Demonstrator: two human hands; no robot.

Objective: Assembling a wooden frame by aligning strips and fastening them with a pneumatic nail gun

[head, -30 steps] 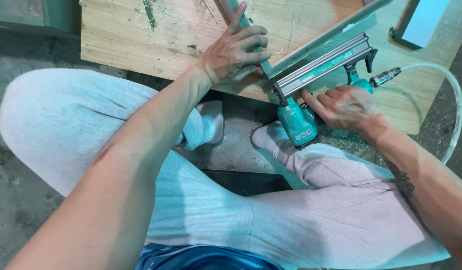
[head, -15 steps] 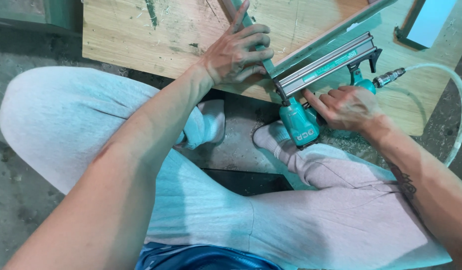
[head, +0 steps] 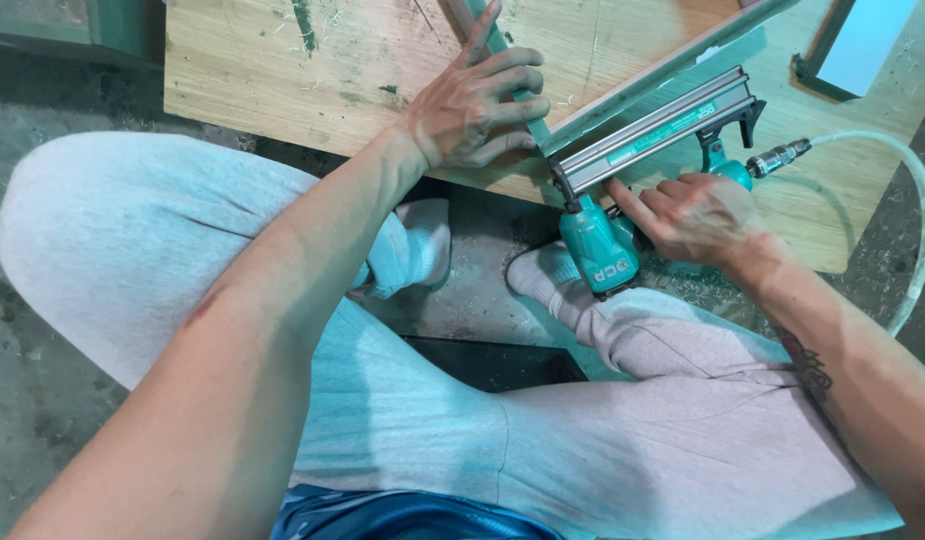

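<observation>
My right hand [head: 695,215] grips the handle of a teal pneumatic nail gun [head: 601,250], whose grey metal magazine [head: 655,132] runs up to the right. The gun's nose sits at the corner where two green-painted wooden strips meet. My left hand [head: 475,108] presses flat on one strip [head: 495,40], fingers curled over it, holding it against a plywood board [head: 283,70]. The second strip [head: 673,65] slants up to the right above the magazine. Both hands are close together near the board's front edge.
A pale air hose [head: 908,215] loops from the gun's fitting [head: 778,158] off to the right. My crossed legs in light grey trousers [head: 383,400] and white socks [head: 423,245] fill the foreground. A grey concrete floor [head: 43,400] with sawdust surrounds the board. A framed panel [head: 853,45] lies top right.
The view has drifted very slightly. Both hands and the nail gun hold nearly the same position at the strip corner.
</observation>
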